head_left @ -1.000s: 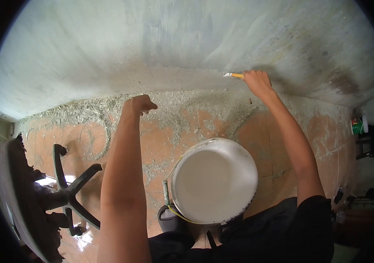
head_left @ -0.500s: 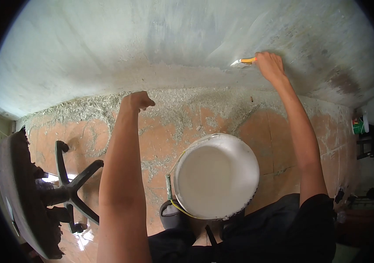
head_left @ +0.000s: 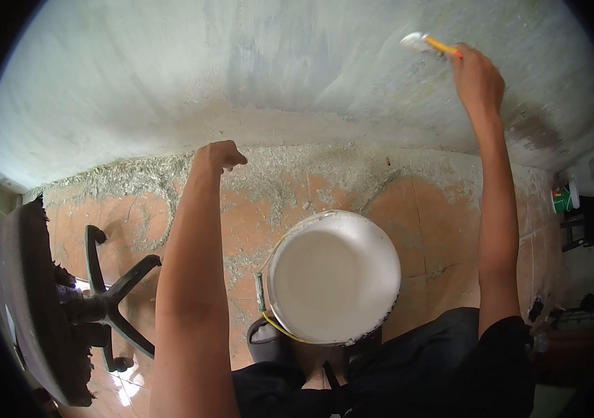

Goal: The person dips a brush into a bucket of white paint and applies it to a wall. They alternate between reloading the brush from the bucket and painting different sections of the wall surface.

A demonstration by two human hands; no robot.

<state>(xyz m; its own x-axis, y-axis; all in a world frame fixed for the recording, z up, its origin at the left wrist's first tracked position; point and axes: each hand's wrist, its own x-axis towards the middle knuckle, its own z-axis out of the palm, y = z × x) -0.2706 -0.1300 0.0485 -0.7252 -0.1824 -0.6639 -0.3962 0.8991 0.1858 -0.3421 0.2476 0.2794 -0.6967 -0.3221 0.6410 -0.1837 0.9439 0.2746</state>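
Fingers [head_left: 465, 64] of the right hand [head_left: 479, 83] gripping a yellow-handled brush [head_left: 431, 43], bristles on the far wall [head_left: 172, 76], upper right, left hand [head_left: 220, 155] clenched in a fist by the wall's foot, white bucket [head_left: 335, 275] near, between both arms, chair [head_left: 67, 306] at left

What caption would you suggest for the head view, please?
Right hand holds a yellow-handled tool to the grey wall; left hand clenched; white bucket between the arms.

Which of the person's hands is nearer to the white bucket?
Left. The left hand, a closed fist, is up and left of the white bucket in the picture; the right hand is much higher on the wall, holding a brush.
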